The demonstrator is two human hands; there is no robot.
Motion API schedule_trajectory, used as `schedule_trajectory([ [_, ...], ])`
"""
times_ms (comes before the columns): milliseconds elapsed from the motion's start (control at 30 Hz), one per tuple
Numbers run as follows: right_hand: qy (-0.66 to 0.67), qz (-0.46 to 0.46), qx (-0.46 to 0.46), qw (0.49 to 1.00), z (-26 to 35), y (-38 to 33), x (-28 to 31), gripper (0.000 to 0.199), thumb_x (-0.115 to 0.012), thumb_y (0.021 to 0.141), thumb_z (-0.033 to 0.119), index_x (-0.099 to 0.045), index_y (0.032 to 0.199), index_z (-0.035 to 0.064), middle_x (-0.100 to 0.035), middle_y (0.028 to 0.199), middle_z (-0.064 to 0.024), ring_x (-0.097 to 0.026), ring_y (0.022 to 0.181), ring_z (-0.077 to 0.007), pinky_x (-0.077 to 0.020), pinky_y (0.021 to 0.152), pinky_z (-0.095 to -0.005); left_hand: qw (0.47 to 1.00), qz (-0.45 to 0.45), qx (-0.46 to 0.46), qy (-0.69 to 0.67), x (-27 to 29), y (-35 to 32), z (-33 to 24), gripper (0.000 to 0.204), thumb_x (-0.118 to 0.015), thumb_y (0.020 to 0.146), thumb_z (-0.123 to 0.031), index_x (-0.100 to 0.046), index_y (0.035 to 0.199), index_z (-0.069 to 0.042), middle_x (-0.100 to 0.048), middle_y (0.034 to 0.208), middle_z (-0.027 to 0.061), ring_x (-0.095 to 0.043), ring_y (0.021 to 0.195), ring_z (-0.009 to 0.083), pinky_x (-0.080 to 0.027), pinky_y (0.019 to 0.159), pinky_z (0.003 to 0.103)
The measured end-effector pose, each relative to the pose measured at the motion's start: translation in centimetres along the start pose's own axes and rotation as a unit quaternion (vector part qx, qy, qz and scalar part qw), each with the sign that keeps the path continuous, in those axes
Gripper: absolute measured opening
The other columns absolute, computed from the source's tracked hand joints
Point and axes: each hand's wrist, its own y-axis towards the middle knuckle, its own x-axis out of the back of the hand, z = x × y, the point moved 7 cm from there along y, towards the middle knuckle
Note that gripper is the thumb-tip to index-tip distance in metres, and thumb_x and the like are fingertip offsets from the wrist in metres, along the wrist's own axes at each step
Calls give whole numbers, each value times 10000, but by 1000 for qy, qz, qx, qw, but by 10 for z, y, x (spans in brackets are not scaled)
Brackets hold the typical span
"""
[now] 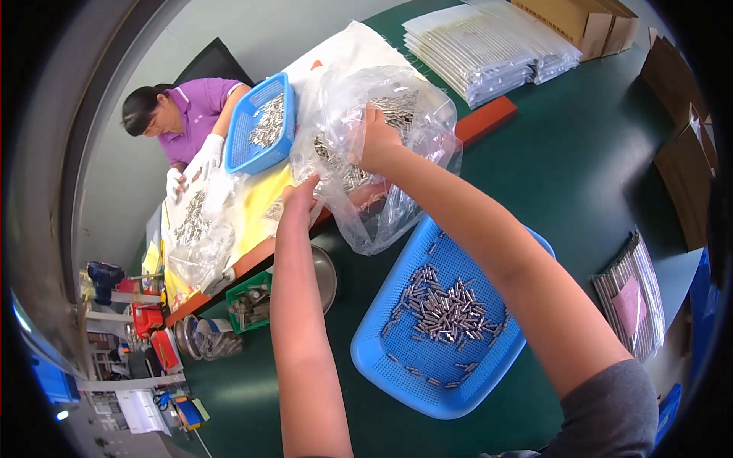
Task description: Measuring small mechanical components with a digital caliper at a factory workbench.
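Table (565,153): dark green. Bag (382,233): colourless, transparent; metal pins (399,112) inside, silver. Basket (439,408) toward the table's near edge: blue, perforated in a fine grid. Wooden strip (489,122): red-orange. Cloth (263,210): white and yellow. Co-worker's shirt (200,114): purple; gloves (211,155): white. Packet (607,290) by the table's right edge: silver-striped, pink slip (630,304).

The surface (580,175) is dark green and glossy. Toward its near edge sits a blue basket (372,362). A bagged bundle (650,309) with a pink slip lies at the right edge. Near the far right corner stands a cardboard box (602,34), beside bagged stacks (473,49). Toward the left edge are a green bin (231,299), a metal dish (327,278) and a red-brown bar (489,122) bordering pale cloth (351,47).
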Motion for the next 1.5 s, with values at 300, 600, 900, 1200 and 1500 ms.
schedule_trajectory([
  [300,142,-66,-37,987,-11,-5,-1,760,-622,664,285,-241,1238,-37,-352,1114,-247,-373,1069,-361,-426,834,-372,976,21,-184,117,-9,14,-63,151,-524,740,-51,-579,873,-3,-559,830,60,-529,725,154,-432,594,273],
  [600,331,-92,-124,931,-47,0,-16,739,-614,703,282,-219,1272,25,-457,1081,-211,-452,1013,-347,-402,847,-380,896,356,-134,-229,-41,-39,-91,140,-504,778,-69,-572,893,-27,-514,783,-2,-488,722,101,-393,647,218],
  [900,509,-65,-279,812,-80,19,-31,459,-433,802,406,-507,1011,4,-567,967,-218,-547,942,-348,-430,802,-417,946,233,-28,-223,7,-39,-54,344,-483,803,-123,-462,1113,25,-533,929,86,-507,862,173,-406,787,303],
  [1200,618,48,-278,734,-78,-32,29,331,-402,796,319,-472,1004,71,-564,944,-124,-605,738,-251,-525,661,-408,962,190,-164,-106,80,-146,-21,448,-465,819,-148,-371,1224,19,-407,1230,140,-401,1137,225,-338,925,328],
  [1500,559,246,-171,773,-91,-171,95,442,-420,650,26,-401,1089,-27,-547,906,-172,-603,734,-267,-547,618,-406,954,-199,-49,218,189,-371,206,391,-442,678,78,-515,1037,-60,-406,1079,83,-448,954,212,-367,794,340],
])
